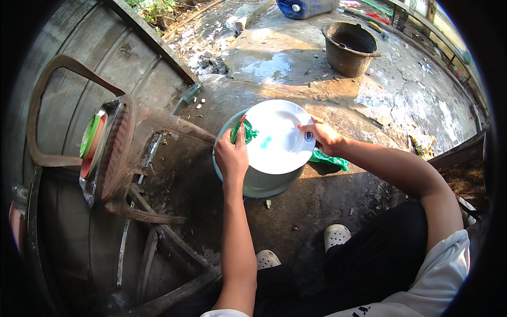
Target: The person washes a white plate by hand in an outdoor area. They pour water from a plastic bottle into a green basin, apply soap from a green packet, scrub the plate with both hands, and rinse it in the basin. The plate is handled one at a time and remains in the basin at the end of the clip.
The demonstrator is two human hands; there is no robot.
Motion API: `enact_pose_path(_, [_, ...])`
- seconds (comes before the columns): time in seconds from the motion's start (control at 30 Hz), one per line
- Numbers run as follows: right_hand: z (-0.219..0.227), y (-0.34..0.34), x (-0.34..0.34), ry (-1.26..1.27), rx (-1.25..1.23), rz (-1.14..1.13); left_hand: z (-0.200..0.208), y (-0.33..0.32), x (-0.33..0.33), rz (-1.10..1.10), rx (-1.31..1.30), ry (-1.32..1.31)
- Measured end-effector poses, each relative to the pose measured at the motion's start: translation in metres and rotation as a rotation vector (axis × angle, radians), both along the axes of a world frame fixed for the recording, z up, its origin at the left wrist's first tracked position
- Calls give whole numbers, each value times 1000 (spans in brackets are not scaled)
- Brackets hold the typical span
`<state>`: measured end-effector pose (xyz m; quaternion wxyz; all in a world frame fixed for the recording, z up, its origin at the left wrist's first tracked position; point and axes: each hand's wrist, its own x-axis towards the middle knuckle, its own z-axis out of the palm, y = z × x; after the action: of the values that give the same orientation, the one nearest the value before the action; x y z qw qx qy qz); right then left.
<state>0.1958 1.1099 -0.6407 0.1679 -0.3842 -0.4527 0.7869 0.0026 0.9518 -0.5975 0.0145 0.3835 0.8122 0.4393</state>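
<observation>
Holding a round white plate (282,150) above a wide, pale green basin (274,187), two bare hands meet it from opposite sides. The right hand (324,137) grips the plate's right edge, thumb laid on the face beside a small blue mark, the other fingers mostly hidden behind the rim. The left hand (232,158) is at the left edge, fingers closed around a crumpled green piece (250,132) with a red bit at its top; how firmly it presses on the plate, I cannot tell. Bright green spots show on the plate's face, left of its middle. The plate covers much of the basin's opening, leaving the left and near edges of the basin visible.

Just beyond the basin's right edge, a green plastic wrapper (330,160) lies on the concrete ground (296,222). To the left, a brown chair (142,124) carries a silvery tray (109,124) with reddish and green dishes (92,136). Toward the ground's far edge stand a dark bucket (346,61) and a blue container (311,9). Pale perforated shoes (336,236) show at the near edge.
</observation>
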Motion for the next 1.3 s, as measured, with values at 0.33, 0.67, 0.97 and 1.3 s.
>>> enact_pose_path(0.33, [-5, -6, -13, 73, 36, 90, -2, -20, 1, 29, -221, 114])
enact_pose_path(0.67, [-8, -12, -19, 91, 122, 187, -9, -29, 14, 94, -420, 218])
enact_pose_path(0.97, [-8, -15, -21, 69, 143, 175, -22, -35, 19, 119, -323, 216])
enact_pose_path(1.3, [-11, -13, -20, 21, 78, 147, -33, -36, 7, 144, 28, 129])
